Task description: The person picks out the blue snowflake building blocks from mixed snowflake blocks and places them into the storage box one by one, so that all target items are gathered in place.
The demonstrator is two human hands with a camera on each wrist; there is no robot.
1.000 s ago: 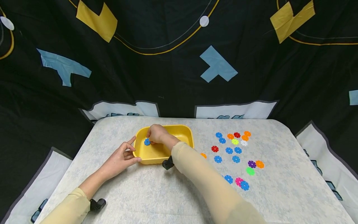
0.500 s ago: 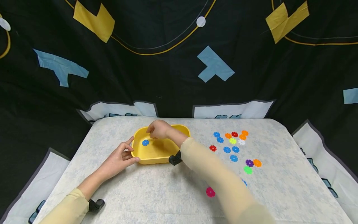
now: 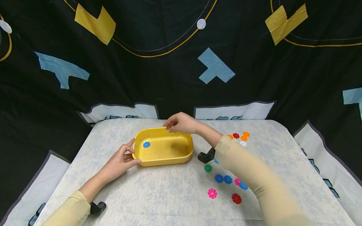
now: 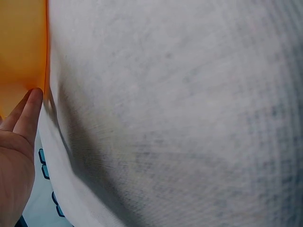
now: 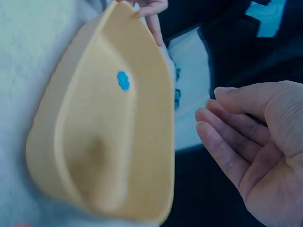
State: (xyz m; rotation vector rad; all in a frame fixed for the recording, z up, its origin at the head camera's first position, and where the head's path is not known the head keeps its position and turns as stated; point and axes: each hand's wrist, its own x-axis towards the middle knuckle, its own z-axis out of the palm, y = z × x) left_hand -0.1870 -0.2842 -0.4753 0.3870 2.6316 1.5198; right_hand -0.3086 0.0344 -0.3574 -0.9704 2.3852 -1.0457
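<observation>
A yellow plastic tray stands on the cloth-covered table, and one blue flower-shaped disc lies inside toward its left end. My left hand holds the tray's left end, thumb at the front corner and fingers at the rim. In the left wrist view, fingertips touch the orange-looking tray wall. Above the tray's back right rim is my right hand, its fingers loosely bent. The right wrist view shows nothing between that hand's thumb and fingers, beside the tray holding the disc.
Several loose flower discs lie to the right, among them a green disc, a pink disc, a red disc and a blue disc. My right sleeve covers others. A black patterned curtain hangs behind the table.
My right hand has lifted out of the tray and moved right and back, its sleeve sweeping over the discs. The blue disc now lies free in the tray. The left hand has stayed at the tray.
</observation>
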